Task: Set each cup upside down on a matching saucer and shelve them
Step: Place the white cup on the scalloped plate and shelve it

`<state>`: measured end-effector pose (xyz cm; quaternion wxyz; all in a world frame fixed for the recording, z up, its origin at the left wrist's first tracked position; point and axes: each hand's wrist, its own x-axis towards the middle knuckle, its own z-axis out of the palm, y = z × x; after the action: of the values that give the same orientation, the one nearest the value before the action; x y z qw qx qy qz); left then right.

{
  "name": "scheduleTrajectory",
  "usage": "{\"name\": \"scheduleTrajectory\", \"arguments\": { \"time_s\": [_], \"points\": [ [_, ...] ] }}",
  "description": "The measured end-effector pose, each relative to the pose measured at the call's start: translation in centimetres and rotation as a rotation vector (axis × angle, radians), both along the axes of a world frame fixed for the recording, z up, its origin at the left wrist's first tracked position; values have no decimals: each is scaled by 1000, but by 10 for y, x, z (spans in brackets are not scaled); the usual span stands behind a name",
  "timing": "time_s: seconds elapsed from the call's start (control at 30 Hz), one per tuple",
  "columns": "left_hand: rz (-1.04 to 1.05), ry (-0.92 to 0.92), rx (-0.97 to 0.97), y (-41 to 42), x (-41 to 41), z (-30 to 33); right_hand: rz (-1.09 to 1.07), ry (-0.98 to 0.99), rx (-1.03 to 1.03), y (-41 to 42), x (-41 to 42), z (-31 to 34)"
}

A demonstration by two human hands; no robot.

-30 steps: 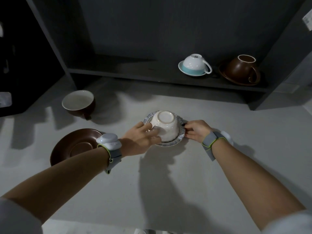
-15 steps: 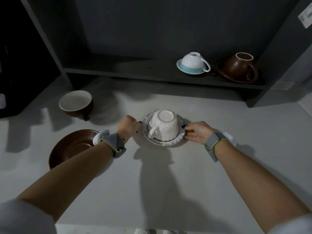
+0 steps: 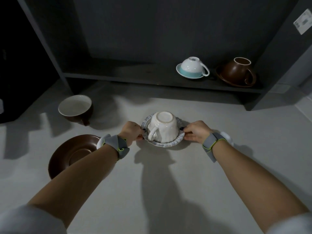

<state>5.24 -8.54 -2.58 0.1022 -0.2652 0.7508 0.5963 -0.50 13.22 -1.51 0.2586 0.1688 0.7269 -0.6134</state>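
Left hand and right hand (thumbs on top) at opposite saucer rims

We see a pale grey desk under dim light, a dark grey shelf at twelve o'clock, black shadow at nine o'clock.

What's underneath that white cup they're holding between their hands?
The white cup stands upside down on a grey frilled saucer, which the left hand and right hand pinch at opposite rims. The saucer's middle and anything under the cup are covered.
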Motion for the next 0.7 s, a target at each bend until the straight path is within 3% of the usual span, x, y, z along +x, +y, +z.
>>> {"name": "scheduleTrajectory", "arguments": {
  "time_s": [0.27,0.4,0.7],
  "points": [
    [81,96,81,-20,-20,58,66,102,-52,-24,-26,46],
    [-9,179,-5,-36,-33,90,47,179,-106,-38,-43,76],
    [70,223,-114,-60,-90,127,45,239,-114,-71,-94,112]
  ]
}}
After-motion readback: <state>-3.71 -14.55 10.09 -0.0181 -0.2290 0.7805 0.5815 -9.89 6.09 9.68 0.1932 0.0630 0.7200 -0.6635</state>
